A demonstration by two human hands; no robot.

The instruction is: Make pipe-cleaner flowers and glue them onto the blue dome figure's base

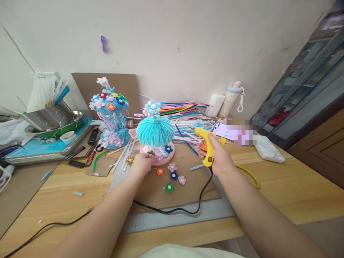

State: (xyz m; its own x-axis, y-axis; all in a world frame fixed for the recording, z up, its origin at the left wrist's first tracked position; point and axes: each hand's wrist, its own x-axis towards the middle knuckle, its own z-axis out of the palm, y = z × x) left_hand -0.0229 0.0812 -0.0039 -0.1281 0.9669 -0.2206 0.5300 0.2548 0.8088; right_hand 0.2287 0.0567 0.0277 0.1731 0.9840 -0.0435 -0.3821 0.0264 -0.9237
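1. The left hand [143,164] is touching a pink flower [159,158] at the pink base [167,159] of a blue fuzzy ornament [155,132].
2. The right hand [220,157] is gripping a yellow glue gun [209,152], its nozzle pointing leftward.
3. Five loose flowers [174,175] are lying on cardboard [150,191] in front of the base.
4. A second flowered ornament [110,106] is standing farther left on the counter [279,186].

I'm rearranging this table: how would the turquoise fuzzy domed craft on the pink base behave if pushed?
The turquoise fuzzy domed craft would probably feel light for its size and squash slightly, judging by its soft, fluffy ribs. Its bulk sits high, so it might tip, though the round pink base should help.
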